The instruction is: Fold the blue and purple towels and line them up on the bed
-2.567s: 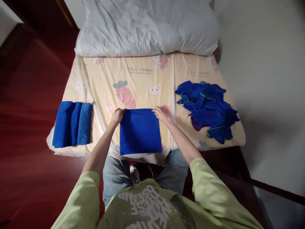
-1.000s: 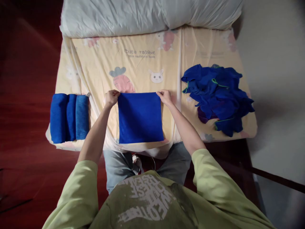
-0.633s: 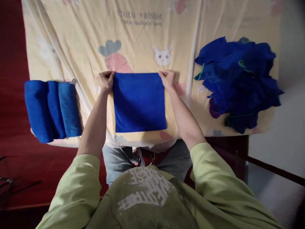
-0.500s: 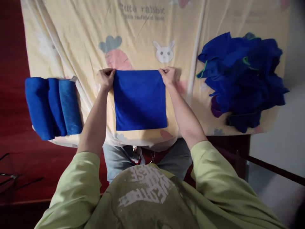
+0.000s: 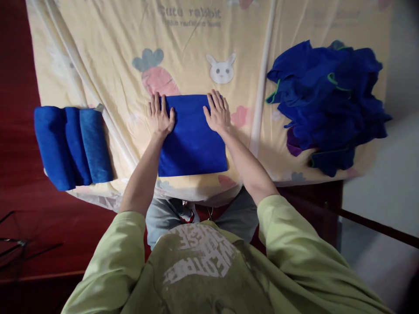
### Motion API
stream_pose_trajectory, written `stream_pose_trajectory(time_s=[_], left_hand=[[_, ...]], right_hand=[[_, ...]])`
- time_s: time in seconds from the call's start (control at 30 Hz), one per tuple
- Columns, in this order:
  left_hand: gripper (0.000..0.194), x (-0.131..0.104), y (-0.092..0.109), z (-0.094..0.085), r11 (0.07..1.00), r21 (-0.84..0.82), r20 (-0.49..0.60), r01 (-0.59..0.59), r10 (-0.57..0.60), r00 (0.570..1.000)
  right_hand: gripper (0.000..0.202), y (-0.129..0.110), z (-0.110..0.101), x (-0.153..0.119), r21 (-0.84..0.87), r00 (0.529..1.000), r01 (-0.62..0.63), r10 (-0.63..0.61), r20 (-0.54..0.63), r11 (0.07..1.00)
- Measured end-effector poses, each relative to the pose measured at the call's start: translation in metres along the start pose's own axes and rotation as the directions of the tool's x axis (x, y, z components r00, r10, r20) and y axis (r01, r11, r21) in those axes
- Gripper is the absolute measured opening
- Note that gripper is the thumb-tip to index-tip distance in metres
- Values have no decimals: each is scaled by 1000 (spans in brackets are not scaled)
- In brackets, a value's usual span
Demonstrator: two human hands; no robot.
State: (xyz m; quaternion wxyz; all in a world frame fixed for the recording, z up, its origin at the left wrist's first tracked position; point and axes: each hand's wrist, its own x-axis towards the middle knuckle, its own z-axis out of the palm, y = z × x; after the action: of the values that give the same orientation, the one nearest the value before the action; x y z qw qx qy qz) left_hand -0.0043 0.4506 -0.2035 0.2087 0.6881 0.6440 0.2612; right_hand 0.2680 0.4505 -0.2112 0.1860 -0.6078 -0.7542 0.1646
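Note:
A blue cloth (image 5: 194, 144), flat and roughly square, lies in front of me on a pale yellow printed sheet (image 5: 108, 69). My left hand (image 5: 160, 115) rests open across the cloth's far left corner, fingers pointing away from me. On the far right corner lies my right hand (image 5: 218, 111), also open with its fingers spread. Both palms face down, and neither hand grips anything. The cloth's far corners are partly hidden under the hands.
To the left, three rolled blue cloths (image 5: 70, 146) lie side by side near the sheet's edge. A loose heap of blue cloths (image 5: 330, 104), some green-edged, sits at the right, with a purple piece (image 5: 293, 141) at its near side. Dark red floor (image 5: 19, 183) shows at left.
Both hands have let go of the cloth's far corners, which they were pinching. They have opened and moved inward to lie flat on it. The view has shifted slightly.

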Motion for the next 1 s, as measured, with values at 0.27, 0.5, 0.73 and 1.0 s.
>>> stream_pose_trajectory(time_s=[0.27, 0.5, 0.73, 1.0], left_hand=[[73, -45, 42, -22, 992, 55, 93, -110, 104, 990], [64, -158, 63, -27, 958, 123, 298, -258, 212, 931], [63, -182, 57, -48, 943, 224, 258, -246, 186, 948], [67, -236, 13, -57, 939, 291, 176, -182, 134, 975]], right_hand=[[68, -61, -30, -27, -6, 994, 101, -101, 33, 995], [66, -101, -16, -137, 70, 977, 131, -141, 161, 989], [62, -103, -34, -160, 88, 988, 117, -125, 95, 989], [63, -69, -36, -228, 17, 996, 68, -69, 58, 998]])
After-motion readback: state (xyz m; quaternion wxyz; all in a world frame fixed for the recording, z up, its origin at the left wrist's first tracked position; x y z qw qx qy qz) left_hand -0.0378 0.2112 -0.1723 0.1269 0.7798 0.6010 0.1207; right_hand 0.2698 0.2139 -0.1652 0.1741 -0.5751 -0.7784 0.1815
